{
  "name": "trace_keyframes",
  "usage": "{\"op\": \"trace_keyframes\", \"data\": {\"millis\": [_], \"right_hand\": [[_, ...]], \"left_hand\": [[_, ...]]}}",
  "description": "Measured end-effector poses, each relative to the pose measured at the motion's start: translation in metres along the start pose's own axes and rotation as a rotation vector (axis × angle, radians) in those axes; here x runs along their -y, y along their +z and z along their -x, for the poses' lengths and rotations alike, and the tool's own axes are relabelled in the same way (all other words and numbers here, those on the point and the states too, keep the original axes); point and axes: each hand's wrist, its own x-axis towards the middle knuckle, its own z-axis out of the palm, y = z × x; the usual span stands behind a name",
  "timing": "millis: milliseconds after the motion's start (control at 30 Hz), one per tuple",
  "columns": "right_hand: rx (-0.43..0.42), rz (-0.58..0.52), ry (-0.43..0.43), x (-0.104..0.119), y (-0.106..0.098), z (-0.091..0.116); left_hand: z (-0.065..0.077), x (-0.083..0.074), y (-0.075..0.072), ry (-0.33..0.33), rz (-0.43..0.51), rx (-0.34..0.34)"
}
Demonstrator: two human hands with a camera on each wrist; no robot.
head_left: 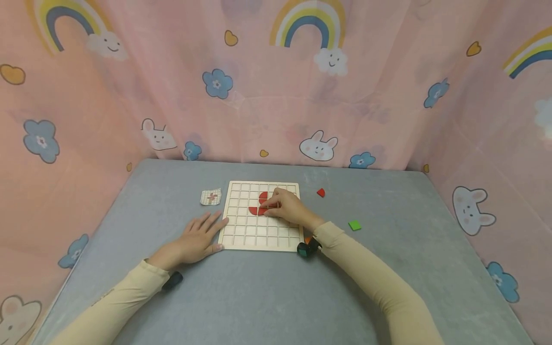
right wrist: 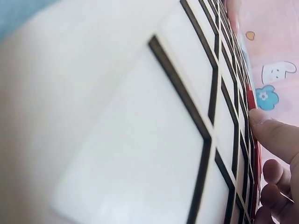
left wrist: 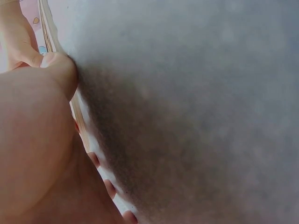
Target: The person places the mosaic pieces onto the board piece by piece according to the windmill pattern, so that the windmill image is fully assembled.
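A pale wooden grid board (head_left: 246, 229) lies on the grey table. Red quarter-round pieces (head_left: 253, 211) sit in cells near its middle, one more red piece (head_left: 263, 196) just above them. Over these my right hand (head_left: 292, 207) pinches a red piece with bent fingers, covering part of the group. In the right wrist view the thumb (right wrist: 276, 137) meets a red piece (right wrist: 251, 97) at board level. My left hand (head_left: 194, 243) lies palm down with fingers spread, index finger and thumb at the board's left edge.
A small paper card (head_left: 211, 197) with a gridded red pattern lies left of the board. To the right are a red quarter-round piece (head_left: 321, 192) and a green square (head_left: 355, 225). An orange piece (head_left: 308, 240) shows partly beneath the right wrist. A pink patterned curtain (head_left: 258, 120) surrounds the table.
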Motion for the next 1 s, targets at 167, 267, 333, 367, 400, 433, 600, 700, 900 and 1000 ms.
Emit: {"op": "trace_keyframes", "data": {"millis": [167, 267, 333, 367, 400, 433, 600, 700, 900, 1000], "right_hand": [[0.008, -0.01, 0.002, -0.0011, -0.0004, -0.0007], [0.008, -0.023, 0.0, -0.0014, -0.0006, -0.0008], [0.007, -0.032, 0.001, -0.0015, -0.0006, -0.0008], [0.007, -0.034, 0.002, -0.0015, -0.0005, -0.0008], [0.006, -0.035, 0.002, -0.0015, -0.0004, -0.0009], [0.005, -0.037, 0.004, -0.0015, -0.0004, -0.0008], [-0.003, -0.056, 0.024, -0.0011, 0.0004, 0.0001], [-0.003, -0.068, 0.039, -0.0011, 0.0008, 0.0007], [-0.01, -0.068, 0.034, -0.0023, 0.001, 0.0004], [-0.011, -0.073, 0.026, -0.0032, 0.0009, 0.0001]], "left_hand": [[0.001, -0.0015, -0.0026, -0.004, 0.021, 0.022], [0.0007, -0.0006, -0.0022, -0.004, 0.02, 0.021], [0.0003, -0.0001, -0.0011, -0.004, 0.011, 0.015], [0.0001, 0.0005, -0.0003, -0.001, 0.008, 0.009], [-0.0001, 0.0013, 0.0005, 0.001, 0.005, 0.006], [-0.0003, 0.0018, 0.001, 0.003, 0.005, 0.0], [0.0008, -0.0004, -0.0009, 0.005, 0.01, 0.007], [0.0027, -0.0036, -0.0044, 0.007, 0.027, 0.018], [0.0031, -0.0056, -0.0063, 0.007, 0.04, 0.019], [0.002, -0.0036, -0.0039, 0.003, 0.022, 0.017]]}}
